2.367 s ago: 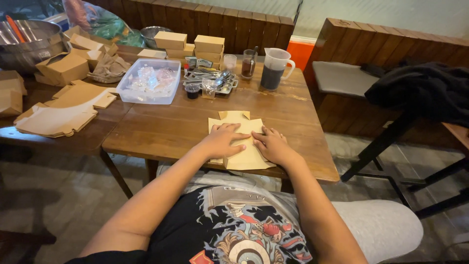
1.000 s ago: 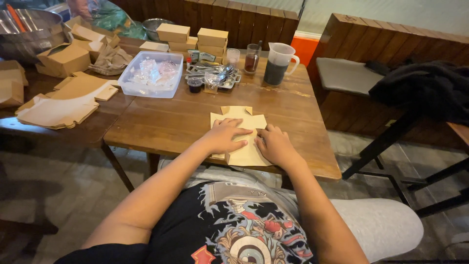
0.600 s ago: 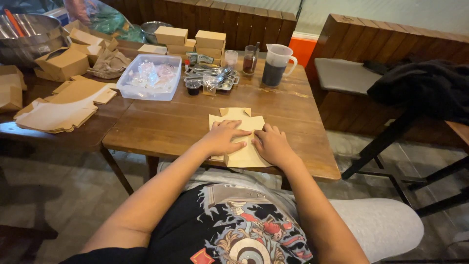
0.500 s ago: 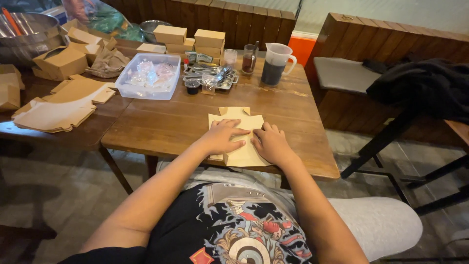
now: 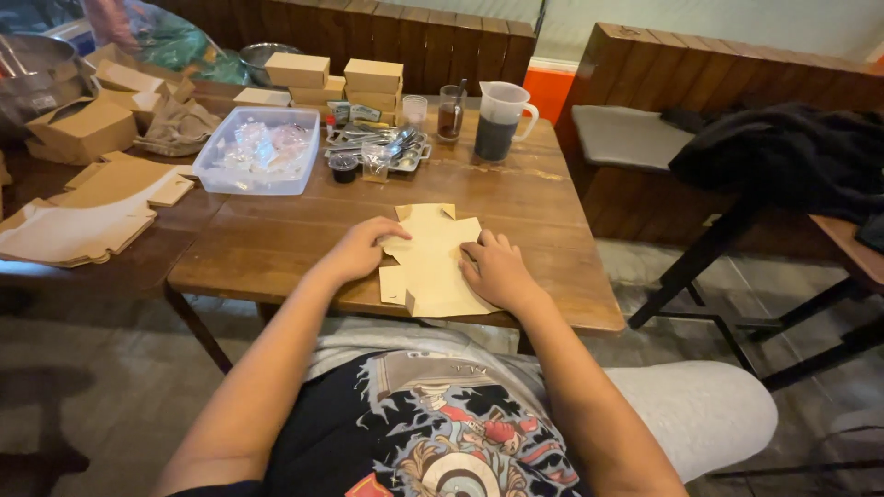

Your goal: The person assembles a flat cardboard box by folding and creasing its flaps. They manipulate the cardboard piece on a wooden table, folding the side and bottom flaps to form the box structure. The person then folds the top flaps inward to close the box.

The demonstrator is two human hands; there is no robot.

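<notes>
A flat, unfolded tan cardboard box blank [image 5: 433, 258] lies on the wooden table [image 5: 276, 239] near its front edge. My left hand [image 5: 357, 248] rests on the blank's left edge, fingers curled over the card. On the right edge of the same blank sits my right hand [image 5: 497, 271], pressing it down. Both forearms reach in from below.
A clear plastic tub [image 5: 258, 161] of wrapped items, a cutlery tray [image 5: 378, 147], a dark-filled jug [image 5: 502, 120], a glass [image 5: 451, 112] and stacked folded boxes [image 5: 336, 81] stand at the back. More flat blanks [image 5: 83, 221] lie left. A dark jacket [image 5: 783, 156] covers the bench at right.
Both hands stay on the blank. My left hand's fingers have shifted slightly on its left edge; the view has wobbled a little.
</notes>
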